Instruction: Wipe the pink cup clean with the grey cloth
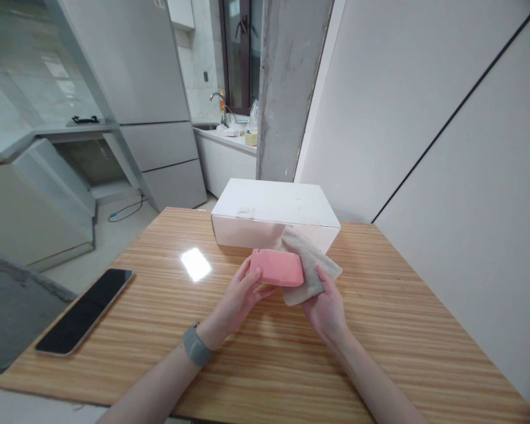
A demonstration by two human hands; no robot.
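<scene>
Gripped at its left end by my left hand point(242, 290) is a small pink case point(276, 267), held level above the table with the thumb on its near face. My right hand point(325, 306) pinches a grey-beige cloth point(312, 265), thumb in front and the other fingers hidden behind. The cloth lies behind and against the right end of the case. Both hands are closed on what they hold. Just beyond them a white cardboard box point(276, 203) sits shut on the table, its front partly covered by the cloth.
A black-screened phone point(85, 312) lies on the left of the wooden table point(256, 365). A white wall point(441, 153) borders the table on the right. Behind stand a fridge point(132, 70), a grey pillar point(287, 88) and a sink counter with a faucet point(221, 106).
</scene>
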